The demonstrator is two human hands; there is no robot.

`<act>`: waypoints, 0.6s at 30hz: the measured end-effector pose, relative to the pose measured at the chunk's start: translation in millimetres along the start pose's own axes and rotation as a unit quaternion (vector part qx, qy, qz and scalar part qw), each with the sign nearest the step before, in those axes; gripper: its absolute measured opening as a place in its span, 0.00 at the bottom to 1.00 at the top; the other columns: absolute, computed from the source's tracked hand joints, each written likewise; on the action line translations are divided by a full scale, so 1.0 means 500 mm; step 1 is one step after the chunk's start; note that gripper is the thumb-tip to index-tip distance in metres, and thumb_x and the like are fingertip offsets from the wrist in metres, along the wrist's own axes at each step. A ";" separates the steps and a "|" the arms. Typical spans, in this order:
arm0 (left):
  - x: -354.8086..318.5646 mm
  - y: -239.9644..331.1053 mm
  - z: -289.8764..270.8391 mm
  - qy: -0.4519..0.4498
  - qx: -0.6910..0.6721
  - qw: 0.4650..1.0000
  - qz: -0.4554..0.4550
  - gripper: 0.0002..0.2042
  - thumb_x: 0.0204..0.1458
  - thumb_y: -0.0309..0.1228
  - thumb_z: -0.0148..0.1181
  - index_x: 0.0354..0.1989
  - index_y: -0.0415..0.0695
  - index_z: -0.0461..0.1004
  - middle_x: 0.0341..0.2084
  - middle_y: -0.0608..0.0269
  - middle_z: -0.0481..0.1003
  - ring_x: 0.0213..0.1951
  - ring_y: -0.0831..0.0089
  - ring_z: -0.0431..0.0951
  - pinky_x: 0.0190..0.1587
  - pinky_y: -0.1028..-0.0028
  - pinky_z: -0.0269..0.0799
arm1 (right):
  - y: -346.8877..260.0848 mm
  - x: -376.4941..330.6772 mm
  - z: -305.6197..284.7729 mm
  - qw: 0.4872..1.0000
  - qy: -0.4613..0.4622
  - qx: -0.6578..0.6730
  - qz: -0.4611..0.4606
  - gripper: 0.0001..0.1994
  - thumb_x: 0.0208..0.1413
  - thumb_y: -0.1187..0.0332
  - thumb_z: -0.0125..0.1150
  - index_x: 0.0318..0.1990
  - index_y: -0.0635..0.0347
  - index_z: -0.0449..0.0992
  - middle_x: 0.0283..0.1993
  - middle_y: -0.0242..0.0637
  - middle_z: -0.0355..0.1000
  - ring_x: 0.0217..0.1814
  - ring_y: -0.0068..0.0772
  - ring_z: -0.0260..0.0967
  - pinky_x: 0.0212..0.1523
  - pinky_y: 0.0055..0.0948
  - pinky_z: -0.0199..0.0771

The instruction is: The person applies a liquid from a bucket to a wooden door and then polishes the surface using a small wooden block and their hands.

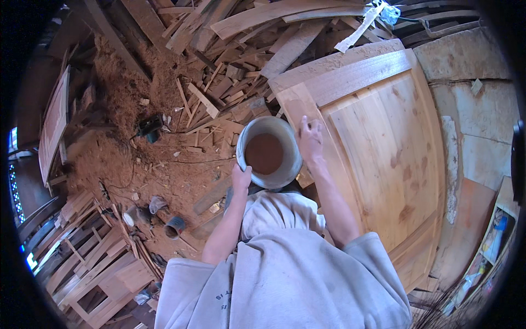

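Note:
My left hand (241, 178) grips the near-left rim of a grey bucket (293, 159). The bucket is tilted so its mouth faces me, and brown powdery stuff (264, 154) shows inside. Just right of the bucket, my right hand (311, 138) is over the left edge of a panelled wooden door (383, 148). Its fingers are curled together; whatever they hold, if anything, is too small to tell. A darker patch marks the wood beside the fingertips. Brown dust lies along the door's far end.
Offcuts (219, 98) and sawdust (109, 159) cover the floor ahead and left. A dark green power tool (149, 129) lies there, with a small can (175, 226) nearer me. Wooden frames (104, 279) are stacked at lower left. A plastic bag (389, 13) hangs at the far right.

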State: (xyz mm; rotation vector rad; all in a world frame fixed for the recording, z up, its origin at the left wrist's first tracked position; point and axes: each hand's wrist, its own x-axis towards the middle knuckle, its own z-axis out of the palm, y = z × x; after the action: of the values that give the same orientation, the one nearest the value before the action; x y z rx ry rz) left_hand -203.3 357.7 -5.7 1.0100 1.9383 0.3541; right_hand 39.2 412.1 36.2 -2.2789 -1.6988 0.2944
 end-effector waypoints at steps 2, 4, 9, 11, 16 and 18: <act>0.008 -0.010 0.001 -0.001 -0.012 1.000 0.001 0.18 0.43 0.32 0.58 0.42 0.34 0.71 0.37 0.44 0.76 0.42 0.55 0.76 0.47 0.63 0.69 | 0.000 -0.002 -0.004 0.999 -0.009 -0.012 -0.049 0.23 0.49 0.72 0.59 0.56 0.62 0.68 0.42 0.51 0.63 0.48 0.50 0.62 0.45 0.43 0.67; 0.009 -0.005 -0.001 0.004 -0.026 1.000 -0.002 0.18 0.43 0.31 0.58 0.42 0.34 0.71 0.36 0.45 0.76 0.42 0.55 0.77 0.47 0.63 0.69 | 0.009 0.002 -0.010 0.994 -0.037 0.048 -0.090 0.24 0.48 0.72 0.60 0.56 0.61 0.68 0.42 0.51 0.64 0.49 0.48 0.62 0.46 0.42 0.68; 0.012 0.015 -0.004 -0.035 -0.044 0.998 -0.014 0.21 0.45 0.30 0.58 0.49 0.36 0.69 0.43 0.49 0.75 0.47 0.59 0.75 0.51 0.65 0.67 | 0.090 0.097 -0.031 0.996 0.010 0.070 0.050 0.26 0.46 0.73 0.61 0.56 0.61 0.68 0.42 0.52 0.65 0.49 0.47 0.63 0.45 0.40 0.68; 0.022 0.004 -0.001 -0.028 -0.055 0.998 -0.020 0.21 0.45 0.29 0.57 0.49 0.36 0.69 0.43 0.49 0.75 0.47 0.61 0.75 0.51 0.65 0.67 | 0.087 0.101 -0.017 0.996 0.012 0.053 0.067 0.26 0.46 0.73 0.61 0.56 0.62 0.68 0.42 0.52 0.65 0.48 0.47 0.63 0.45 0.39 0.69; 0.059 -0.047 0.021 0.034 -0.103 0.994 -0.006 0.18 0.43 0.32 0.58 0.41 0.34 0.71 0.36 0.44 0.75 0.41 0.54 0.76 0.46 0.62 0.68 | -0.037 0.067 0.009 0.999 -0.005 0.006 -0.046 0.26 0.48 0.70 0.58 0.58 0.63 0.66 0.43 0.52 0.65 0.48 0.53 0.63 0.49 0.43 0.68; 0.071 -0.053 0.022 0.043 -0.099 0.994 -0.012 0.17 0.43 0.32 0.58 0.39 0.33 0.71 0.37 0.44 0.74 0.41 0.53 0.76 0.46 0.61 0.68 | -0.049 0.031 0.013 0.996 -0.029 0.025 -0.076 0.26 0.49 0.69 0.58 0.58 0.63 0.65 0.43 0.52 0.65 0.49 0.53 0.63 0.48 0.43 0.69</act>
State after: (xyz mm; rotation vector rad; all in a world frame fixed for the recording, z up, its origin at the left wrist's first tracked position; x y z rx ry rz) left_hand -217.2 366.7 -48.0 0.8538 1.9458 0.5722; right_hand 19.4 433.9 38.5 -2.1116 -1.8597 0.3681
